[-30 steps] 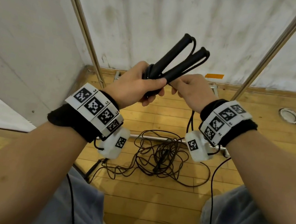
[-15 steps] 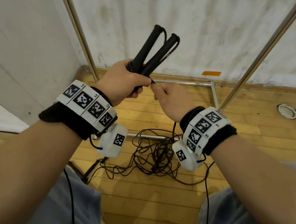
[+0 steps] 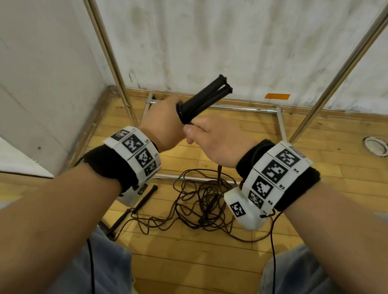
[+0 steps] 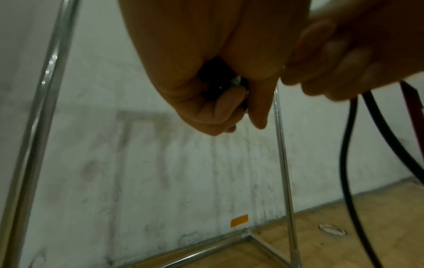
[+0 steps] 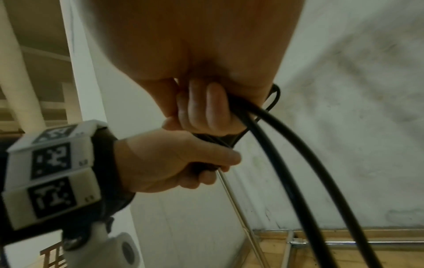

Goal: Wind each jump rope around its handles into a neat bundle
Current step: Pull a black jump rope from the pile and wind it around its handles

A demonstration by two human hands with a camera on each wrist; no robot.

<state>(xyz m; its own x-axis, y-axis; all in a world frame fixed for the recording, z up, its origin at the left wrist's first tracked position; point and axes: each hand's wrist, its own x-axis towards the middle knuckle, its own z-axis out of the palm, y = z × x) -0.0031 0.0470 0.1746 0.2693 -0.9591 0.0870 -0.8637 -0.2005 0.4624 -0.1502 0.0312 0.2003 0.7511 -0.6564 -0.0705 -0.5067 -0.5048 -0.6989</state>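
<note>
The two black handles (image 3: 203, 102) are gripped side by side in the left hand (image 3: 163, 123), fingers curled round their lower ends, the tops slanting up and away past the knuckles. A few turns of cord are seen at the base of the handles, just above the left fingers, so winding is judged barely begun. Just right of them, a doubled strand of cord (image 5: 286, 163) is pinched in the curled fingers of the right hand (image 3: 214, 142) and trails down below that hand. Most of the rope is left unwound, it seems: a loose tangle (image 3: 205, 199) lies on the floor (image 3: 195, 261) well below both hands, with another handle (image 3: 145, 199) beside it.
</note>
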